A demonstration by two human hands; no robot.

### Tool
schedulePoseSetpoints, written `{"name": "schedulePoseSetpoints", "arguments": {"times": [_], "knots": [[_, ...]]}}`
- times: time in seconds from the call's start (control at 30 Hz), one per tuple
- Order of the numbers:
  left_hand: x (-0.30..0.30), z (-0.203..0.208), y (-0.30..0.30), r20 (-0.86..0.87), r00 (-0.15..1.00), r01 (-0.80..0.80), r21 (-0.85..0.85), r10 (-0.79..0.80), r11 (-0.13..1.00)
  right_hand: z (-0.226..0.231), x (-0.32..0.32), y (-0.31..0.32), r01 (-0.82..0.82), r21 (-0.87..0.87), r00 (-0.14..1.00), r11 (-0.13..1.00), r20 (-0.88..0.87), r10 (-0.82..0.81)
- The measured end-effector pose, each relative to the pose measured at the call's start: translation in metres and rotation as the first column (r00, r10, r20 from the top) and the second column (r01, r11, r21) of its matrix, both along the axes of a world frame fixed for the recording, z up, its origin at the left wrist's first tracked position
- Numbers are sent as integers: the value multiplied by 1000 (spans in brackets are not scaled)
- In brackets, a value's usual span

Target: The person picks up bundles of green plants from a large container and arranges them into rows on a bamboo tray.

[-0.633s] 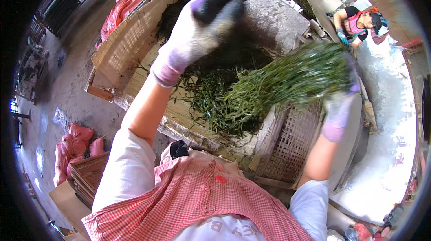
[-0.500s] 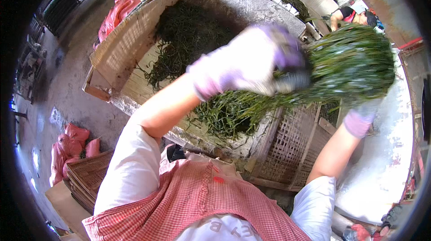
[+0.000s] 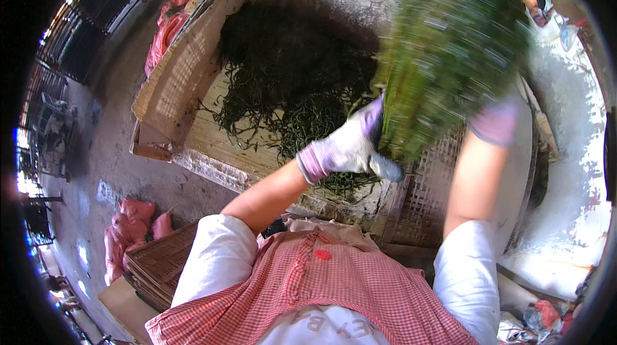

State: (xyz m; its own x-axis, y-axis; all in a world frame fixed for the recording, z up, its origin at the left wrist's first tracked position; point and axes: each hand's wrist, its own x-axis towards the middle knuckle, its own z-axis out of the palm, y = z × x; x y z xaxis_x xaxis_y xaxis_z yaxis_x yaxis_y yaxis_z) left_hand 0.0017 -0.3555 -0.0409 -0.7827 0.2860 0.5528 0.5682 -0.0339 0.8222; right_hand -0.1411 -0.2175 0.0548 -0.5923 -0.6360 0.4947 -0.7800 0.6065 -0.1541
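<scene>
A thick bundle of long, wet-looking green seaweed-like strands (image 3: 456, 55) is raised at the upper right, smeared by motion. My right hand (image 3: 496, 118), in a pale purple glove, bears it from behind; the strands hide its fingers. At the bundle's lower left end is my left hand (image 3: 347, 145), in a white and purple glove with dark fingertips. Its thumb and fingers are spread apart against the strands' edge. Darker loose strands (image 3: 283, 62) lie heaped in a large, pale-walled trough (image 3: 186, 81) with a wooden bottom, beyond my left hand.
A woven panel (image 3: 418, 207) stands below the bundle. Pink sacks (image 3: 132, 229) and stacked woven trays (image 3: 164, 258) are on the left, with more red sacks (image 3: 168, 36) behind the trough. A whitish surface (image 3: 565, 171) runs along the right.
The bundle has swung from sideways to upright and gone higher. My left hand has moved down and left, its grip on the strands loosened. My right forearm now points more upward.
</scene>
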Motion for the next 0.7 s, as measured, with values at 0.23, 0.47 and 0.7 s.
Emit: {"name": "schedulePoseSetpoints", "arguments": {"times": [0.23,0.47,0.7], "knots": [[14,-74,42,646,763,-251,343,-33,905,-63,5,-17,-44,-346,664,937,691,286],[-11,71,26,772,612,-206,364,-170,908,-115,56,25,235,-795,179,559,601,779],[-33,129,-25,606,466,29,718,-645,695,-136,96,34,-25,-569,987,822,116,110]]}}
